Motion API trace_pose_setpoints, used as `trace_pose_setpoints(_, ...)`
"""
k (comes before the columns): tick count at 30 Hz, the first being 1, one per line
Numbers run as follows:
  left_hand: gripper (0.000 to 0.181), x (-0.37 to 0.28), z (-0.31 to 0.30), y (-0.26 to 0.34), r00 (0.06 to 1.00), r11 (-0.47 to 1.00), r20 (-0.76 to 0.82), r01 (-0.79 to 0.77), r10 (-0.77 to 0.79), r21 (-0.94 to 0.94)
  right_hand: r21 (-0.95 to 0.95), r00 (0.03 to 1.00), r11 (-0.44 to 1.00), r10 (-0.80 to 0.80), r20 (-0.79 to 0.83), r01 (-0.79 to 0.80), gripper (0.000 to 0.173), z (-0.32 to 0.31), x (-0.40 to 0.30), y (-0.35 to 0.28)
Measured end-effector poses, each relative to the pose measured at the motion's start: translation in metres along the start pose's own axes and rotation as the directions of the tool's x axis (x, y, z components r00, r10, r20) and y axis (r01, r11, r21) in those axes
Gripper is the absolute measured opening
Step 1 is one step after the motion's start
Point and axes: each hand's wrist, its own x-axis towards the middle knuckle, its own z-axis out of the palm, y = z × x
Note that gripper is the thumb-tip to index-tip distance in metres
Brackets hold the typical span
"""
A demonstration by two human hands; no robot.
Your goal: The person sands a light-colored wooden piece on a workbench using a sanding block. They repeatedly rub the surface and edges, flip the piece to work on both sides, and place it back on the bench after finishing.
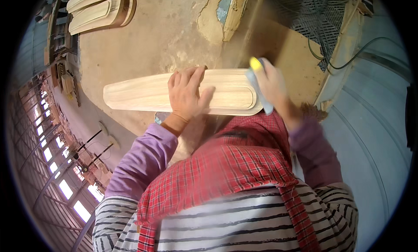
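Note:
A pale wooden panel (143, 92) lies crosswise before me, tapering to the left and rounded at its right end. A raised or grooved oval outline is worked into its face. My left hand (186, 92) holds the panel down near its middle, fingers reaching the far edge and thumb lying on top. At the rounded end, my right hand (271, 80) grips a blue-grey abrasive sheet or pad (259, 90) against the panel's edge. Something yellow (255, 63) shows at the thumb and fingers; motion blur hides whether it is tape or a finger cover.
Several similar wooden panels (98, 15) are stacked at the worktable's (147, 49) far left. Its surface is worn, with a torn patch (215, 20) at the back. A dark grate (318, 26) and a hose (352, 57) lie to the right. Left stand pedestal fans (104, 128).

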Motion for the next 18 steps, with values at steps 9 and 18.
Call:
trace_pose_setpoints(9, 0.027, 0.006, 0.002, 0.002, 0.999, 0.998, -0.027, 0.025, -0.027, -0.049, -0.46, 0.903, 0.884, 0.123, 0.412, 0.089, 0.05, 0.013, 0.068, -0.021)
trace_pose_setpoints(18, 0.022, 0.005, 0.007, 0.001, 0.993, 0.999, -0.11, 0.048, -0.048, 0.003, -0.201, 0.985, 0.974, -0.132, -0.115, 0.107, 0.043, 0.004, -0.01, 0.019)
